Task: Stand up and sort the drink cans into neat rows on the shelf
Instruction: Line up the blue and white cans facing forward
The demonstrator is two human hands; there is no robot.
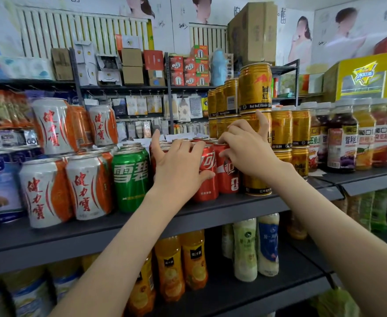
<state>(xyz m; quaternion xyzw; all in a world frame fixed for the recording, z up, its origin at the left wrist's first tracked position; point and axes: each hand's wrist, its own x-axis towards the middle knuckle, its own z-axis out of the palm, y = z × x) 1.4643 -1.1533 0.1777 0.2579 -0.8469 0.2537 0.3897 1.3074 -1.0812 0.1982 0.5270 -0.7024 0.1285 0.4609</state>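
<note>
Left hand (pixel 178 165) fingers (pixel 186 145) wrap one red can (pixel 207 179), thumb on its label; right hand (pixel 245 149) fingers curl onto the next red can (pixel 228 175), index poking up. Both stand mid-frame on the shelf (pixel 211 211), between green can (pixel 130 179) and gold cans (pixel 281 129). Looks like squaring the red row; next probably slide both flush with the front.

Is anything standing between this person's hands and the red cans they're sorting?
Nothing visible does. The left hand already lies on the red cans, and the right hand curls its fingers over one's top. A green can and gold cans stand close on either side.
</note>
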